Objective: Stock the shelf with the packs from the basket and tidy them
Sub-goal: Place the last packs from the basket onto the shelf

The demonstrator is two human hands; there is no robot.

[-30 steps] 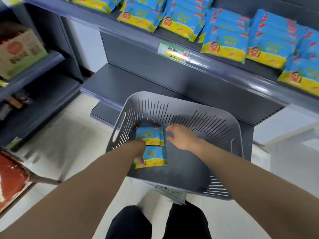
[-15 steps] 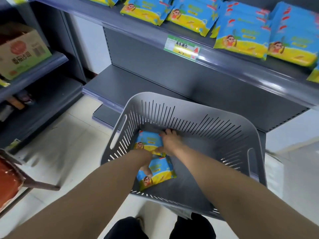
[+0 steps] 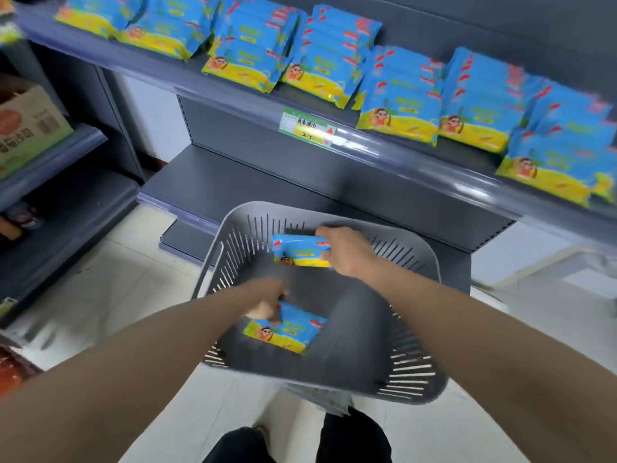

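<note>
A grey slotted basket [image 3: 414,375] stands on the floor below the shelf. My right hand [image 3: 347,250] grips a blue and yellow pack [image 3: 298,250], lifted near the basket's far wall. My left hand [image 3: 267,304] pinches a second blue and yellow pack [image 3: 290,330] by its left end, low in the basket; this hand is blurred. The grey shelf [image 3: 384,152] above carries rows of the same packs [image 3: 399,105], overlapping and leaning at uneven angles.
A price tag [image 3: 309,130] is clipped to the shelf's front rail. A lower bare shelf board [image 3: 213,182] lies behind the basket. At the left, another shelf unit holds a cardboard box [image 3: 28,128]. Pale tiles [image 3: 110,279] cover the floor.
Both hands closed on the two packs in the basket. My right hand lifted its pack up and away toward the far wall; my left hand drew its pack nearer. The view tilted up.
</note>
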